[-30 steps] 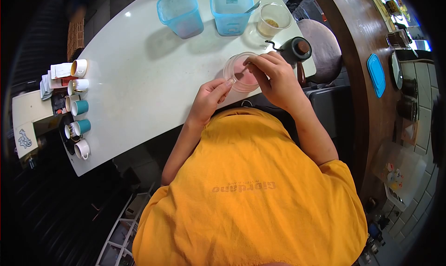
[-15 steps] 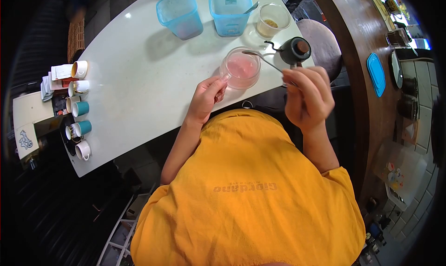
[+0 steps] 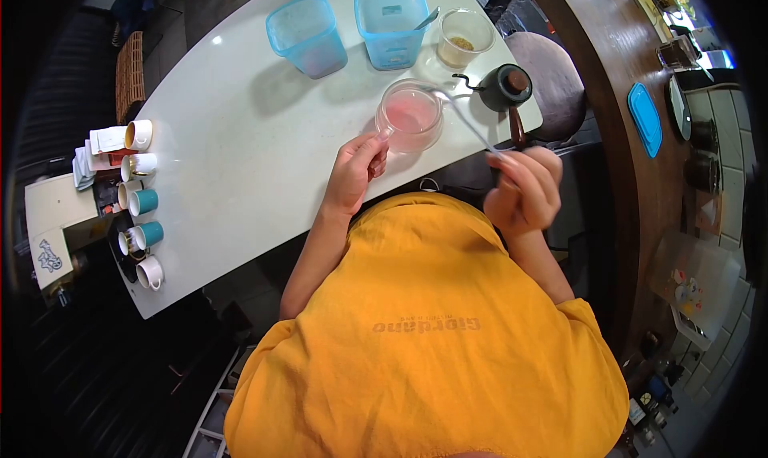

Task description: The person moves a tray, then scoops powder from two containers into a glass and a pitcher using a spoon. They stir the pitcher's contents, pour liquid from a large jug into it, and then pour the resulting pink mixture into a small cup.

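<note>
Since a second ago my right hand (image 3: 528,188) has moved off the glass cup (image 3: 411,143) toward my body and out to the side, lifting the spoon (image 3: 470,127) out of the pink contents (image 3: 412,114). My left hand (image 3: 358,170) has stayed where it was, fingers closed on the cup's handle. The cup stands on the table (image 3: 240,162) just beyond my left hand and to its right.

My right hand grips the spoon by its end, somewhat blurred, and the spoon slants away to the cup's far right rim; whether it touches the glass I cannot tell. To work neatly here, I'd keep that left pinch firm so the cup can't twist, and hold the spoon's bowl inside the rim so that drips fall back in. A looser right wrist should save the glass from knocks.

The black kettle (image 3: 506,88) is the thing to mind: it sits right beyond my right hand, its wooden handle pointing back at my knuckles and its spout reaching toward the cup. I'd keep my lifts short and low, clear of both.
</note>
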A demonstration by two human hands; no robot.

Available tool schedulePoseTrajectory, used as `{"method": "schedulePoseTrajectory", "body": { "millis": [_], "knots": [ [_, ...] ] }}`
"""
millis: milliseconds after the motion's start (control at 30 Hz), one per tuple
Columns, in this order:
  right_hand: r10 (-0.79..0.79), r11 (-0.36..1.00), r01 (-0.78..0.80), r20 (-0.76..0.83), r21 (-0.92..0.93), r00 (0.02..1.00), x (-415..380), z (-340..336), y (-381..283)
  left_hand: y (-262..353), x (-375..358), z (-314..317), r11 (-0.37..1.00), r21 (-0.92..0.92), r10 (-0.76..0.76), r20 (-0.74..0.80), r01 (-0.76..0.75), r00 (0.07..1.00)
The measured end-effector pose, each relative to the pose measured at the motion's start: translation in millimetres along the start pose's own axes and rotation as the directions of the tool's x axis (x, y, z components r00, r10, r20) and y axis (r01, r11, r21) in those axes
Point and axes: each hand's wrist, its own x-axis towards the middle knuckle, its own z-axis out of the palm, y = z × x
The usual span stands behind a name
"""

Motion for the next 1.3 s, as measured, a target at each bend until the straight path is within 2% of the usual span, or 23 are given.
{"method": "schedulePoseTrajectory", "body": {
  "millis": [33, 67, 133, 167, 267, 300, 333, 367, 400, 433, 500, 533, 567, 633, 667, 800, 900, 1033, 1167, 1267, 1300],
  "knots": [
    [0.028, 0.999, -0.025, 0.091, -0.032, 0.995, 3, 2, -1, 1, 0, 0, 1.000, 0.007, -0.004, 0.013, 0.004, 1.000],
    [0.032, 0.999, -0.029, 0.084, -0.037, 0.996, 1, 2, -3, 2, 0, -1, 1.000, 0.014, -0.008, 0.019, 0.007, 1.000],
    [-0.012, 1.000, 0.010, -0.072, -0.019, 0.997, 0, 1, -2, 5, 2, -1, 0.999, 0.031, -0.022, 0.044, 0.021, 0.999],
    [-0.008, 1.000, 0.006, -0.071, -0.023, 0.997, 1, 2, -4, 5, 2, -1, 0.999, 0.031, -0.027, 0.045, 0.026, 0.999],
    [0.100, 0.995, -0.099, 0.046, -0.022, 0.994, 0, 9, -9, 7, 2, -3, 0.999, 0.026, -0.021, 0.031, 0.021, 0.999],
    [0.101, 0.995, -0.100, 0.042, -0.031, 0.994, -4, 14, -10, 6, 3, -5, 0.999, 0.041, -0.023, 0.035, 0.021, 0.999],
    [0.356, 0.928, -0.327, -0.171, 0.177, 0.919, -8, 20, -13, 6, 5, -7, 0.998, 0.054, -0.024, 0.037, 0.021, 0.999],
    [0.607, 0.778, -0.470, -0.309, 0.417, 0.732, -10, 24, -15, 6, 5, -8, 0.998, 0.054, -0.029, 0.041, 0.027, 0.999],
    [0.736, 0.673, -0.580, -0.335, 0.460, 0.588, -11, 23, -16, 7, 5, -9, 0.999, 0.033, -0.025, 0.035, 0.024, 0.999],
    [0.739, 0.670, -0.585, -0.343, 0.456, 0.579, -15, 21, -16, 8, 5, -11, 1.000, 0.015, -0.023, 0.030, 0.023, 0.999],
    [0.906, 0.409, -0.579, -0.235, 0.705, 0.354, -27, 17, -10, 9, 3, -18, 0.999, 0.020, -0.028, 0.018, 0.028, 0.999],
    [0.935, 0.341, -0.622, -0.184, 0.705, 0.303, -37, 16, -11, 10, 2, -21, 1.000, 0.015, -0.023, -0.004, 0.023, 1.000],
    [0.935, 0.343, -0.624, -0.193, 0.702, 0.296, -45, 14, -15, 12, 1, -25, 0.999, 0.017, -0.032, 0.002, 0.032, 0.999],
    [0.992, 0.122, -0.757, -0.062, 0.642, 0.108, -61, 12, -25, 16, -2, -35, 0.996, 0.079, -0.028, -0.042, 0.031, 0.999],
    [0.997, 0.079, -0.781, -0.046, 0.619, 0.065, -69, 14, -25, 17, -3, -40, 0.994, 0.107, -0.023, -0.039, 0.027, 0.999],
    [0.993, 0.118, -0.847, -0.068, 0.518, 0.096, -101, 33, -4, 21, -5, -52, 0.988, 0.150, -0.016, -0.037, 0.021, 0.999],
    [0.996, 0.084, -0.848, -0.048, 0.523, 0.070, -105, 47, 7, 22, -3, -58, 0.990, 0.142, -0.016, 0.008, 0.015, 1.000],
    [0.992, 0.120, -0.865, -0.098, 0.487, 0.083, -105, 62, 18, 24, -1, -59, 0.989, 0.146, -0.036, 0.039, 0.030, 0.999],
    [0.989, 0.137, -0.837, -0.121, 0.530, 0.086, -110, 71, 29, 25, -1, -58, 0.986, 0.165, -0.045, 0.085, 0.031, 0.995],
    [0.992, 0.100, -0.866, -0.121, 0.490, 0.047, -108, 71, 33, 24, -1, -61, 0.984, 0.176, -0.054, 0.102, 0.036, 0.993],
    [0.988, 0.118, -0.928, -0.136, 0.354, 0.074, -109, 69, 36, 25, -1, -61, 0.984, 0.176, -0.053, 0.105, 0.034, 0.993]
  ]
}}
